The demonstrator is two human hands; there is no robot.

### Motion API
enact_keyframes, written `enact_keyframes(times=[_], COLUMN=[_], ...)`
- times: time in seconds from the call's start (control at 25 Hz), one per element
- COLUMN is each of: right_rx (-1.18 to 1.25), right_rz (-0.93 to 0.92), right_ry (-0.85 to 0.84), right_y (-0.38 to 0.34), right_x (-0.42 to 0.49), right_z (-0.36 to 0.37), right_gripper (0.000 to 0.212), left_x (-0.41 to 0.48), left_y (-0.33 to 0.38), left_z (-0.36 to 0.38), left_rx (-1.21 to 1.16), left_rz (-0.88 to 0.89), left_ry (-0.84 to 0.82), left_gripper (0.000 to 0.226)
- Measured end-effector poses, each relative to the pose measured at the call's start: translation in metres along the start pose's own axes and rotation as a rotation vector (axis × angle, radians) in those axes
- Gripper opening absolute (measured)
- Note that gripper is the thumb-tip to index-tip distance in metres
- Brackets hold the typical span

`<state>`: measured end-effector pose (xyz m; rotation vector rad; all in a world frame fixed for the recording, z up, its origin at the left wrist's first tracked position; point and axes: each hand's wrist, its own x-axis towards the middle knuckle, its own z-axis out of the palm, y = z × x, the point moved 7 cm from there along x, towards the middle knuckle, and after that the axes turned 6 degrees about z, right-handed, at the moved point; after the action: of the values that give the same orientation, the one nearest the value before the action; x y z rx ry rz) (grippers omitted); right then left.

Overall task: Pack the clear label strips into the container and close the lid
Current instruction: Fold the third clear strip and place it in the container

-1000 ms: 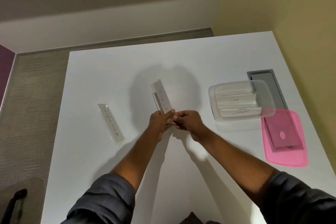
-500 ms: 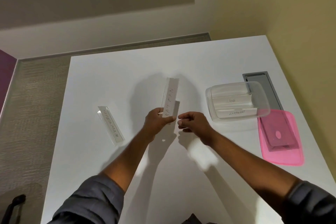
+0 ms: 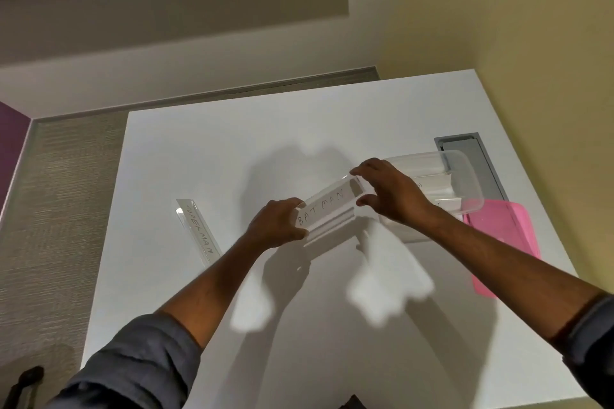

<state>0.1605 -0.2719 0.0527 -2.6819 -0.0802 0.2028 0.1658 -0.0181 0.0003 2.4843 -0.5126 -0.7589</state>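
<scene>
Both hands hold one clear strip (image 3: pixel 327 209) above the middle of the white table (image 3: pixel 206 149). The left hand (image 3: pixel 277 224) pinches its near end. The right hand (image 3: pixel 390 192) pinches its far end, just beside the clear box (image 3: pixel 465 176) near the right edge. Another strip (image 3: pixel 199 229) lies flat toward the left edge. The pink lid (image 3: pixel 501 242) lies beside the box.

White table (image 3: pixel 206 156) with a grey recessed hatch (image 3: pixel 478 156) at its right edge, grey carpet (image 3: pixel 63 209) on the left, yellow wall (image 3: pixel 515 26) on the right, dark object (image 3: pixel 23 382) bottom-left, unclear.
</scene>
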Motion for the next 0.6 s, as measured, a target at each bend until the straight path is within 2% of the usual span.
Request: enact_keyframes(times=[0.08, 0.16, 0.44, 0.6], right_rx=[-0.097, -0.173, -0.237, -0.224], right_rz=[-0.031, -0.059, -0.076, -0.070], right_ry=[-0.078, -0.162, -0.265, -0.252], right_y=[0.000, 0.001, 0.021, 0.038], right_x=[0.000, 0.000, -0.014, -0.024], right_z=[0.004, 0.009, 0.002, -0.015], right_gripper=[0.083, 0.089, 0.061, 0.061], left_x=[0.001, 0.003, 0.018, 0.032], left_y=[0.008, 0.019, 0.056, 0.076], left_z=[-0.001, -0.001, 0.005, 0.007], left_rx=[0.057, 0.111, 0.166, 0.178], left_rz=[0.015, 0.053, 0.150, 0.203], left_ry=[-0.016, -0.031, -0.096, -0.102], left_gripper=[0.075, 0.071, 0.064, 0.067])
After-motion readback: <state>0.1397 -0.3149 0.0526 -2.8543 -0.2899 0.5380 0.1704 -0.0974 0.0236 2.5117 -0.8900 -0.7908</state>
